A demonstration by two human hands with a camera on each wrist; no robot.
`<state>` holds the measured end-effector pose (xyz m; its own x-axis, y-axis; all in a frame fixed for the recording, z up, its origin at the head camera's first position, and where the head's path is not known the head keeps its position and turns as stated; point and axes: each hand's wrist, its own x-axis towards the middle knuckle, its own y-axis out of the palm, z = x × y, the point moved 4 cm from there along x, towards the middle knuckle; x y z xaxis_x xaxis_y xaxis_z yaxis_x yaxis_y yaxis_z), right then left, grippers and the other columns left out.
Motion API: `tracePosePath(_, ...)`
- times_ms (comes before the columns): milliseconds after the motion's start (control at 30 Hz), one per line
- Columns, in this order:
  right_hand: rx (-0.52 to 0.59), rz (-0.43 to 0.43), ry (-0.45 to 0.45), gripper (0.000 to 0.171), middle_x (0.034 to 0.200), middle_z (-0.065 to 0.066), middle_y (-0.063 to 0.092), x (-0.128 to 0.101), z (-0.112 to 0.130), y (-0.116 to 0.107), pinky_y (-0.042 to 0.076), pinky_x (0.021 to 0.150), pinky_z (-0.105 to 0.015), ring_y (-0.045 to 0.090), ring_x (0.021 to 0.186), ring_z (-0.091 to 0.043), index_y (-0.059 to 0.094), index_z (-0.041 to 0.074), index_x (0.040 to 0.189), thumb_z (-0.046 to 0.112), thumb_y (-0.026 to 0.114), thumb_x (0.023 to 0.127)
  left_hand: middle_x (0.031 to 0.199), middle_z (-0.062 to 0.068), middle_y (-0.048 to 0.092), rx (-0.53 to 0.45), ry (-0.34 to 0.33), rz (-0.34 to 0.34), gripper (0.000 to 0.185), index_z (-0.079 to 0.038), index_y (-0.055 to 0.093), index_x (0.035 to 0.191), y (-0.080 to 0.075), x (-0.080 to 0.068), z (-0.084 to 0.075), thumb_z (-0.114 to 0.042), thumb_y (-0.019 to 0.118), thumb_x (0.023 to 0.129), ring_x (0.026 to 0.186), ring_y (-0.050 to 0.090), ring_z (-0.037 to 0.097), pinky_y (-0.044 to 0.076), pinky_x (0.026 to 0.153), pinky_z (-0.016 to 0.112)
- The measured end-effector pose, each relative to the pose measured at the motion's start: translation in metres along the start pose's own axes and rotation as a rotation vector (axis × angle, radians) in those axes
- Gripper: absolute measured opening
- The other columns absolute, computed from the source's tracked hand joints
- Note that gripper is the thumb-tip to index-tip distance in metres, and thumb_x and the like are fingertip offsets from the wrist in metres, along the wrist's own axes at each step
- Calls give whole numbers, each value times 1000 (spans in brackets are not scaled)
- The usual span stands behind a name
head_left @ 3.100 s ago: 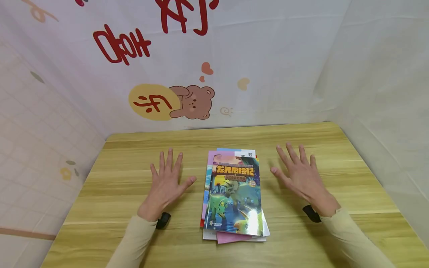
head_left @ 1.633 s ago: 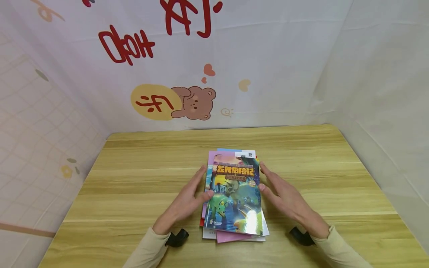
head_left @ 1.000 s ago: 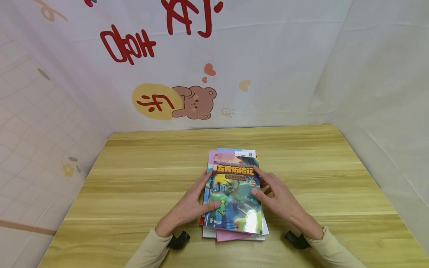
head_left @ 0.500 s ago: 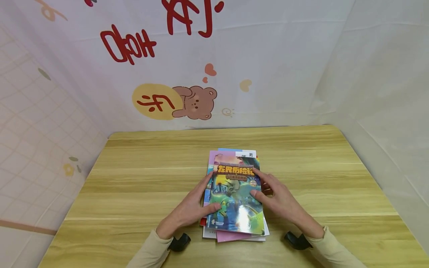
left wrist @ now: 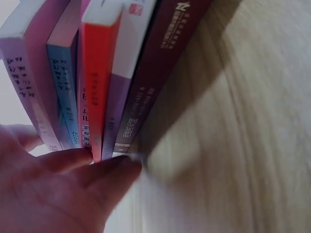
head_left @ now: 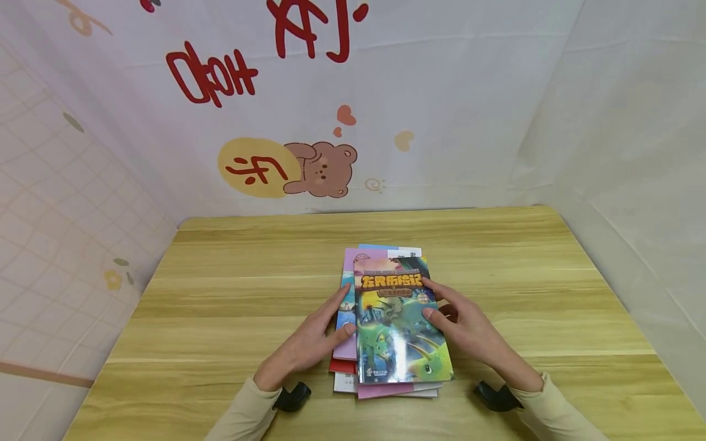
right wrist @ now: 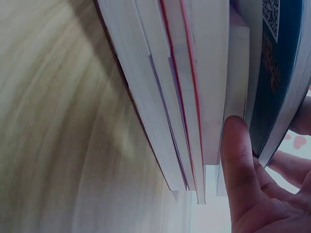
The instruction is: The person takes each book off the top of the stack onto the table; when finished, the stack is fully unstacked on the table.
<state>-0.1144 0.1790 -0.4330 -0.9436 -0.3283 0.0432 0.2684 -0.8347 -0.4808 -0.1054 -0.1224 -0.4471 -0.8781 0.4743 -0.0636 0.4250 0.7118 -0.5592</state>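
A glossy dinosaur comic book (head_left: pixel 397 334) tops a stack of several books on the table. My right hand (head_left: pixel 477 331) grips its right edge, thumb over the cover and other fingers below. In the right wrist view, the comic (right wrist: pixel 286 73) is tilted up with a gap beneath it, and one finger (right wrist: pixel 238 155) reaches the page edges below. My left hand (head_left: pixel 309 343) rests along the stack's left side, thumb at the comic's left edge. In the left wrist view, its fingertips touch the lower spines, including a red book (left wrist: pixel 99 73).
Under the comic, a purple book (head_left: pixel 349 263), a red one (head_left: pixel 342 365) and white and pink ones stick out unevenly. The wooden table (head_left: pixel 231 275) meets a printed white cloth (head_left: pixel 452 92) at the back. Black straps (head_left: pixel 292 397) sit at both wrists.
Both hands came in from the sides to the stack. In the last half second the comic has shifted right and turned slightly with my right hand, baring more of the purple book.
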Motion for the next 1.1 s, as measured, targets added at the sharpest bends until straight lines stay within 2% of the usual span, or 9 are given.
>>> tracePosePath(167, 84, 9, 60, 57, 130, -21, 55, -1, -3, -3, 59, 64, -31, 71, 82, -19, 45, 13, 158, 24, 64, 105, 171, 6, 17, -15, -1, -4, 80, -31, 11, 168, -1, 0, 1, -46, 58, 104, 155, 22, 30, 22, 124, 51)
tracePosePath(367, 141, 9, 113, 56, 134, -24, 51, -3, -5, -8, 62, 64, -35, 73, 83, -21, 44, 13, 158, 23, 62, 106, 171, 11, 19, -119, -8, -1, 84, -31, 14, 167, 1, 1, 1, -41, 65, 102, 139, 50, 26, 45, 111, 39)
tracePosePath(467, 170, 9, 115, 54, 138, -26, 50, -4, -5, -10, 62, 64, -37, 74, 82, -23, 44, 13, 158, 21, 60, 107, 170, 13, 20, -162, -12, 0, 84, -30, 16, 167, 2, 1, 1, -40, 66, 101, 133, 58, 25, 50, 105, 33)
tracePosePath(833, 301, -11, 83, 52, 151, -25, 45, -8, -4, -18, 63, 74, -36, 74, 91, -23, 44, 13, 158, 21, 57, 108, 170, 13, 22, -204, -27, 2, 84, -29, 17, 167, 5, 1, 2, -37, 68, 101, 129, 61, 25, 53, 100, 29)
tracePosePath(967, 355, -16, 95, 53, 154, -24, 43, -10, -5, -24, 63, 77, -37, 73, 97, -22, 41, 12, 159, 22, 56, 109, 169, 13, 22, -206, -29, 7, 84, -29, 16, 167, 6, 1, 2, -37, 67, 101, 128, 61, 24, 54, 99, 29)
tracePosePath(1100, 365, -32, 118, 55, 155, -22, 41, -12, -6, -30, 63, 79, -37, 71, 101, -21, 39, 12, 161, 26, 55, 110, 169, 13, 23, -190, -25, 5, 84, -28, 15, 168, 6, 1, 2, -38, 67, 102, 125, 63, 22, 55, 98, 28)
